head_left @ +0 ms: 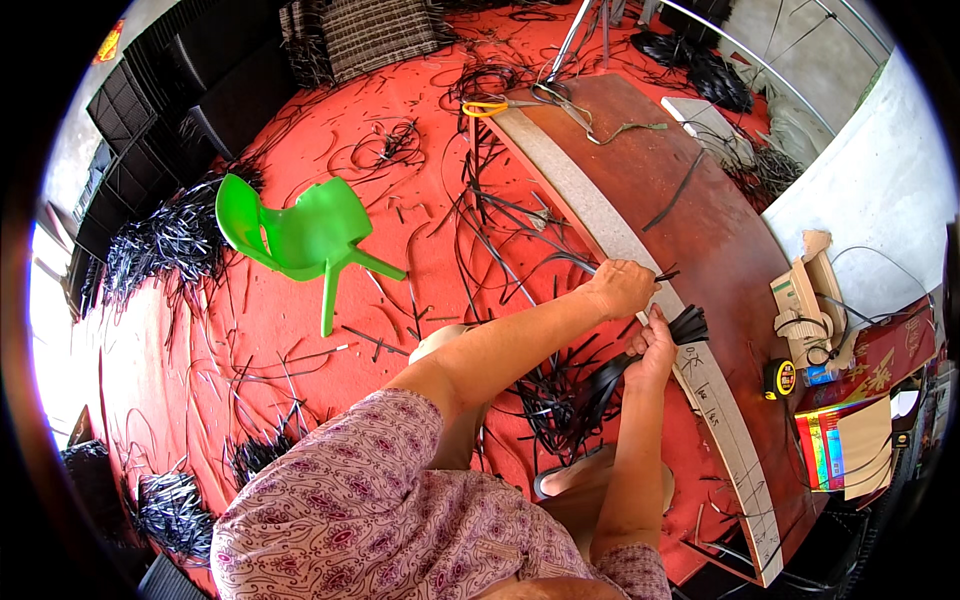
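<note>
My left hand (622, 287) pinches a thin black strip (560, 262) against the pale edge band of a long brown table (690, 215). My right hand (655, 352) grips a bundle of black strips (612, 372) that fans out at its top beside the table edge and hangs down toward the floor. The two hands are close together, left above right. The pale edge band (615, 235) carries handwritten marks lower down.
Orange-handled scissors (492, 106) lie at the table's far end. A yellow tape measure (779, 379) and a cardboard holder (805, 300) sit on the right. A green plastic chair (300, 235) lies tipped on the red floor (330, 330) among scattered black strips and bundles (160, 245).
</note>
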Tool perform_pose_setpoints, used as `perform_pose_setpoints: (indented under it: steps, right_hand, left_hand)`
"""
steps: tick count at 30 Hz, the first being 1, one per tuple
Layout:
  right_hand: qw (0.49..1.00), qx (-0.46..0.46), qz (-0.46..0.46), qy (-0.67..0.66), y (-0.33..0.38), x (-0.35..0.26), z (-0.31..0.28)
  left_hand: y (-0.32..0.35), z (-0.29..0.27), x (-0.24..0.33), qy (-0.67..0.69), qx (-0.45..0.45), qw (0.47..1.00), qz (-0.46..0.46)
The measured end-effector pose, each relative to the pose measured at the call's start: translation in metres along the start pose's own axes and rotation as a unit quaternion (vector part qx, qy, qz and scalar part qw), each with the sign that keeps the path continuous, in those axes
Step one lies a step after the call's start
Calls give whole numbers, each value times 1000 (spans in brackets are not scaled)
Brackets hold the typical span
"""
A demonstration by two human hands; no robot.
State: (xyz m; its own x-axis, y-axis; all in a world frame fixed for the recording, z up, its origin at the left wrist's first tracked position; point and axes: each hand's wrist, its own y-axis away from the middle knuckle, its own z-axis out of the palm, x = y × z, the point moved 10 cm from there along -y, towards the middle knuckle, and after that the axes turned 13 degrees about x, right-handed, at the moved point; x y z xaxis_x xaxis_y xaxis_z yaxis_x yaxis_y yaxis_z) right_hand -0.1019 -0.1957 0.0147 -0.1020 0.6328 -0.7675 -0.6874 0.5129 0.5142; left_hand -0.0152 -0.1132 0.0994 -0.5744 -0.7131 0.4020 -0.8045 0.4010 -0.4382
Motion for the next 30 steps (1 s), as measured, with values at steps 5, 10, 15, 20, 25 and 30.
perform_pose_setpoints:
  steps: [5,10,15,20,25,30]
  right_hand:
    - [1000,1,1,1,-1,0,0]
    - [1000,-1,-3,-6,-1,0,1]
    - [1000,-3,-2,-4,0,1,1]
    - [1000,-6,-3,-5,-1,1,0]
    - [1000,-5,-6,-7,0,1,1]
    - [1000,-1,-3,-8,3,-1,2]
  left_hand:
    - [0,-1,-1,1,1,1000,-3]
    - [0,-4,-1,-7,-3,1000,-1]
    - [1,0,-3,-9,18,1000,10]
    - [1,-2,0,-14,-8,1000,-1]
    - [1,-2,-1,-12,9,1000,9]
    - [1,-3,-1,-15,20,1000,13]
